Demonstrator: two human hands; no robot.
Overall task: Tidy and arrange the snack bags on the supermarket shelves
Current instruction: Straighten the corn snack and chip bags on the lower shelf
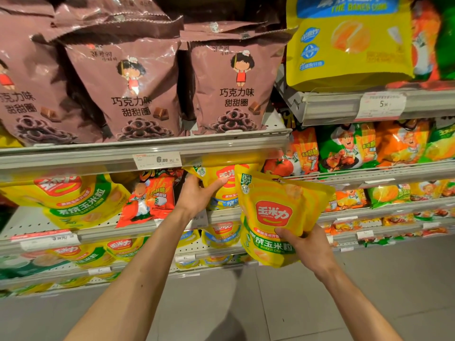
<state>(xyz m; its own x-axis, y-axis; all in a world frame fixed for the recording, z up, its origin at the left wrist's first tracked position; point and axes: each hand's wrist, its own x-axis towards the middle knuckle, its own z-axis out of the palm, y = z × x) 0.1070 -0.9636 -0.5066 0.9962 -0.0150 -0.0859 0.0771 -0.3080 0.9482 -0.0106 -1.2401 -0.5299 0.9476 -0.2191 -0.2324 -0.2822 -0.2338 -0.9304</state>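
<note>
Right now my R hand (305, 244) grips a yellow corn bag (273, 217), "THE BAKED CORN", off the shelf at 4 o'clock. L hand (197, 195) clasps a blue-band bag (225, 190) on the shelf (221, 214), thumb across its logo. Tag (157, 159) at 12: "6.90". Brown bags (128, 89) above: "巧克力味 甜甜圈".

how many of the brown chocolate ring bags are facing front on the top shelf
3: left bag, cut off by the frame; middle bag; right bag. More stand hidden behind them.
</note>
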